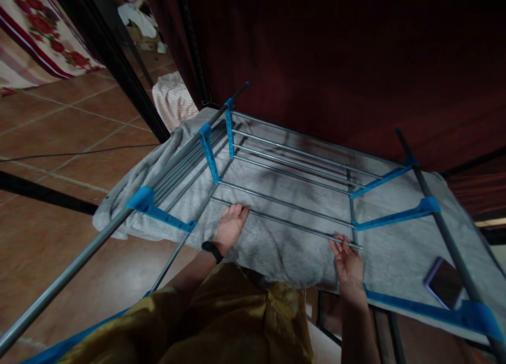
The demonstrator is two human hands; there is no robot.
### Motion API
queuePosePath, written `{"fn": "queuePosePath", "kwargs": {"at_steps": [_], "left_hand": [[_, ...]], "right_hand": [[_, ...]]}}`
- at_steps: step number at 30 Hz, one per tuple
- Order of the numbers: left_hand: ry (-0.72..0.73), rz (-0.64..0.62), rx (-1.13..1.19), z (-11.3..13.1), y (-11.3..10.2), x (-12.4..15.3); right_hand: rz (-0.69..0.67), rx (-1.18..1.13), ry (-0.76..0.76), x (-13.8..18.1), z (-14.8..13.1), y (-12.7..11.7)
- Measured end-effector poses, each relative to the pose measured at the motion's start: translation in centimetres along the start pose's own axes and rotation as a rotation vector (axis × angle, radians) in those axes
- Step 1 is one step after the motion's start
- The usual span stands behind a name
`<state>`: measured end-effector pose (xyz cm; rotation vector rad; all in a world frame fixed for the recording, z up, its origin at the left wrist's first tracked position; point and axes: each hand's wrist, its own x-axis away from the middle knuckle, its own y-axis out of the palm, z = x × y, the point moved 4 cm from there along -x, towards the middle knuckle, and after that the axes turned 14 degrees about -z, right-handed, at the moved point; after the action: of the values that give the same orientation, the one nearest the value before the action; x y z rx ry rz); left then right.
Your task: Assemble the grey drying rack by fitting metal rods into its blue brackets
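My left hand (230, 228) is closed over a thin grey metal rod (290, 226) near its left end. Fingers of my right hand (348, 259) pinch the same rod close to its right end, palm turned up. The rod lies crosswise inside a rack frame of grey tubes and blue plastic brackets. Its left end is beside the left lower tube (203, 211), and its right end reaches past the right lower tube; contact there I cannot tell. Beyond it, several similar rods (284, 199) span between the blue brackets (209, 153) and the right-hand bracket (395, 216).
The rack stands on a grey blanket (272, 256) covering a bed. Several loose rods (185, 161) lie along its left side. A phone (445, 282) rests at the right. Dark red curtain (316, 63) hangs behind; black posts (114, 63) and tiled floor (71, 126) are at left.
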<state>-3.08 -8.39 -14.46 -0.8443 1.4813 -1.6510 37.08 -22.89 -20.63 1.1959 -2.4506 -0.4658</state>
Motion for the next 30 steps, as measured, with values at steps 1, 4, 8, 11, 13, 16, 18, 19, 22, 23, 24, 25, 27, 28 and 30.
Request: {"fn": "queuePosePath", "kwargs": {"at_steps": [1, 4, 8, 11, 13, 16, 18, 19, 22, 23, 24, 25, 27, 28, 30], "left_hand": [[0.029, 0.004, -0.029, 0.1, -0.2, -0.1], [0.096, 0.019, -0.12, 0.2, -1.0, -0.6], [0.146, -0.024, -0.205, 0.1, -1.7, -0.9], [0.153, -0.079, -0.218, 0.1, -1.7, -0.8], [0.143, -0.103, -0.203, 0.1, -1.7, -0.8], [0.13, -0.112, -0.18, 0.2, -1.7, -0.8], [0.129, -0.112, -0.181, 0.2, -1.6, -0.8], [0.131, -0.11, -0.184, 0.2, -1.6, -0.8], [0.135, -0.097, -0.194, 0.2, -1.5, -0.8], [0.131, -0.09, -0.194, 0.1, -1.5, -0.8], [0.125, -0.081, -0.191, 0.0, -1.5, -0.8], [0.115, -0.073, -0.186, -0.2, -1.6, -0.8], [0.081, -0.056, -0.165, -0.9, -1.7, -0.7], [0.058, -0.048, -0.151, -1.3, -1.9, -0.7], [0.006, -0.029, -0.114, -2.5, -2.2, -0.7]], "right_hand": [[-0.001, -0.005, 0.002, 0.0, 0.0, 0.0], [-0.003, -0.021, 0.001, 0.0, 0.0, -0.1], [-0.004, -0.028, -0.005, 0.1, 0.0, -0.2], [-0.013, 0.001, -0.003, 0.2, 0.0, -0.2], [-0.02, 0.005, -0.009, 0.3, -0.1, -0.1], [-0.029, -0.021, -0.018, 0.3, -0.1, -0.1], [-0.034, -0.041, -0.017, 0.3, 0.0, -0.1], [-0.032, -0.05, -0.018, 0.2, 0.0, -0.1], [-0.017, -0.062, -0.023, 0.1, 0.1, -0.1], [-0.014, -0.061, -0.026, 0.1, 0.1, -0.1], [-0.01, -0.063, -0.028, 0.0, 0.1, -0.1], [-0.008, -0.069, -0.03, 0.0, 0.2, 0.0], [0.002, -0.093, -0.038, 0.1, 0.2, 0.2], [0.009, -0.107, -0.043, 0.2, 0.2, 0.3], [0.019, -0.123, -0.051, 0.3, 0.1, 0.5]]}}
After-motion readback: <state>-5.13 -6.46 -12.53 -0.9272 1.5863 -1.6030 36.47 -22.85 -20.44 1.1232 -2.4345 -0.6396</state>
